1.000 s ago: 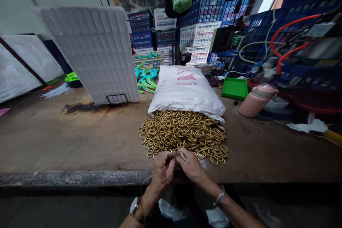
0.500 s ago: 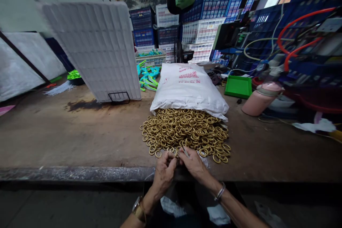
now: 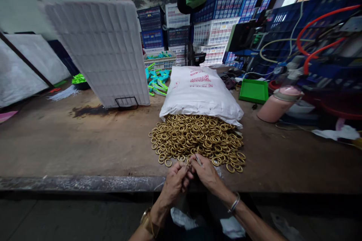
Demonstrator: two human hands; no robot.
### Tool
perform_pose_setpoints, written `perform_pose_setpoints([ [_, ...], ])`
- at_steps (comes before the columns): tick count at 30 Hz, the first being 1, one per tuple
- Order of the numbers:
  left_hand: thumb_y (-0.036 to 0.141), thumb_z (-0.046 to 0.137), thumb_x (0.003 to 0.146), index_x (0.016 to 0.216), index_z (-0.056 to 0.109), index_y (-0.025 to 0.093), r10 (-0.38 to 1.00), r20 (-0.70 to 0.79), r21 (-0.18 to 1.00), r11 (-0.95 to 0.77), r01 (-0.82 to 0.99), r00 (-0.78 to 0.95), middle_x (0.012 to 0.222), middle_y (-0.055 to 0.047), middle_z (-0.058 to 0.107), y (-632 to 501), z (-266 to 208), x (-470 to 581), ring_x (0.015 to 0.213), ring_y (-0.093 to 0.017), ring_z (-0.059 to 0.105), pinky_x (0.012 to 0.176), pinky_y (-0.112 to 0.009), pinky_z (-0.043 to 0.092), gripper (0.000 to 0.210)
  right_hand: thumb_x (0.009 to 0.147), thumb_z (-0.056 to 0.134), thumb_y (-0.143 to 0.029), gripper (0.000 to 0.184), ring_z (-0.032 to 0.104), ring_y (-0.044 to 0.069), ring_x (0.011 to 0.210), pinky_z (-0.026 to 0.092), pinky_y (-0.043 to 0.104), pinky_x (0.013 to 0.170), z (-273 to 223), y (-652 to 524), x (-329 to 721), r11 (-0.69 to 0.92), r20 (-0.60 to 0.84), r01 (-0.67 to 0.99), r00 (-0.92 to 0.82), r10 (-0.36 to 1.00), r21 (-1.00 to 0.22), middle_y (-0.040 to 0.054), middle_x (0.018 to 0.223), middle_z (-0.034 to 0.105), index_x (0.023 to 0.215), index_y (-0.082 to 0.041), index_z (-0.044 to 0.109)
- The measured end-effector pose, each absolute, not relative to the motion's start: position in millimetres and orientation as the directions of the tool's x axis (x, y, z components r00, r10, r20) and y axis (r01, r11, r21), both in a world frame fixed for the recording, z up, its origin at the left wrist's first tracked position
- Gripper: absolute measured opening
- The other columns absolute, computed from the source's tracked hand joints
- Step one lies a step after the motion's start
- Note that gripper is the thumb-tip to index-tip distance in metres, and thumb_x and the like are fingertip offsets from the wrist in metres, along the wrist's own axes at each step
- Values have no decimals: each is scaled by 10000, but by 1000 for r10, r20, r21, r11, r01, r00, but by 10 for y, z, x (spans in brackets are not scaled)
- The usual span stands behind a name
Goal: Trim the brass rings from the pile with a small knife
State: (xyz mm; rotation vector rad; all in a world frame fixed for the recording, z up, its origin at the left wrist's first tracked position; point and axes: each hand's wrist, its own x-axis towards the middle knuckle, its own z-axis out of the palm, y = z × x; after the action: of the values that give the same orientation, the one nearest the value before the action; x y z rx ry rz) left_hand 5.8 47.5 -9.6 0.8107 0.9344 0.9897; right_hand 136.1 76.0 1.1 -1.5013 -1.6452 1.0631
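A heap of brass-coloured rings [image 3: 195, 135] spills from the open mouth of a white sack [image 3: 200, 90] lying on the workbench. At the heap's near edge, my left hand [image 3: 175, 181] pinches a ring between thumb and fingers, partly hidden by the fingertips. My right hand [image 3: 206, 172] touches it from the right, fingers closed. Out of the right fist sticks a small slim metal tool [image 3: 198, 160], its kind unclear. Both hands hover just over the bench's front edge.
A tall white ribbed panel [image 3: 98, 52] stands on the left of the workbench [image 3: 85, 143]. To the right are a green tray [image 3: 253, 91] and a pink bottle [image 3: 278, 105]. Green and blue plastic pieces [image 3: 158, 81] lie behind; stacked crates [image 3: 215, 32] fill the back.
My left hand has turned slightly, its fingers curling closer to my right hand. My right hand keeps its grip on the slim tool. The view has shifted very slightly.
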Motion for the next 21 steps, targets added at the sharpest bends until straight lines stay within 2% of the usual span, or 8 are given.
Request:
perform_pose_setpoints([
  [3,462,545,728,734,492,156,943,-269,913,314,-261,195,589,29,528,469,-69,60,360,-25,326,337,-157,214,311,787,346,-280,173,481,123,545,324,212,525,2,743,1407,60,7,610,-88,996,-791,-22,576,511,729,-199,487],
  [5,467,533,733,723,487,159,951,-257,930,292,-223,170,549,45,494,468,-58,66,359,-27,308,339,-159,211,312,751,357,-183,139,497,124,566,299,211,529,-14,708,1427,146,57,708,-148,987,-691,-9,615,545,765,-203,495],
  [8,465,510,748,721,480,162,964,-214,953,242,-182,160,480,75,411,467,-53,82,367,-33,288,357,-159,214,305,668,369,-79,225,516,128,586,263,222,531,-43,638,1429,262,54,794,-278,959,-548,8,650,581,799,-201,504],
  [11,459,512,746,721,478,160,973,-180,965,203,-168,144,502,70,410,452,-36,97,390,-35,300,375,-162,222,302,637,381,-58,313,526,142,608,248,237,536,-81,602,1432,311,28,826,-338,941,-470,28,693,604,897,-181,504],
  [13,460,512,745,691,469,159,976,-172,966,194,-169,137,528,57,432,425,-6,98,397,-34,306,378,-165,222,310,646,392,-60,338,532,152,628,248,241,543,-121,616,1461,315,16,842,-343,939,-438,41,717,610,951,-167,492],
  [16,463,521,743,647,454,159,972,-172,965,200,-171,162,506,59,428,371,57,84,382,-28,295,373,-167,209,326,686,399,-77,263,519,150,589,229,246,524,-181,672,1530,229,-10,901,-250,968,-370,50,686,601,915,-158,499],
  [18,465,533,738,655,455,159,963,-187,954,225,-197,192,514,56,450,344,90,76,372,-24,297,365,-165,198,327,710,401,-99,198,496,138,555,222,244,513,-187,704,1554,186,-3,906,-202,979,-381,41,656,586,870,-162,501],
  [21,472,549,726,681,452,163,950,-238,911,290,-295,201,550,50,494,332,100,80,356,-16,297,351,-156,195,326,754,381,-161,108,455,119,541,256,229,519,-120,715,1514,182,28,815,-200,979,-550,10,610,540,751,-179,488],
])
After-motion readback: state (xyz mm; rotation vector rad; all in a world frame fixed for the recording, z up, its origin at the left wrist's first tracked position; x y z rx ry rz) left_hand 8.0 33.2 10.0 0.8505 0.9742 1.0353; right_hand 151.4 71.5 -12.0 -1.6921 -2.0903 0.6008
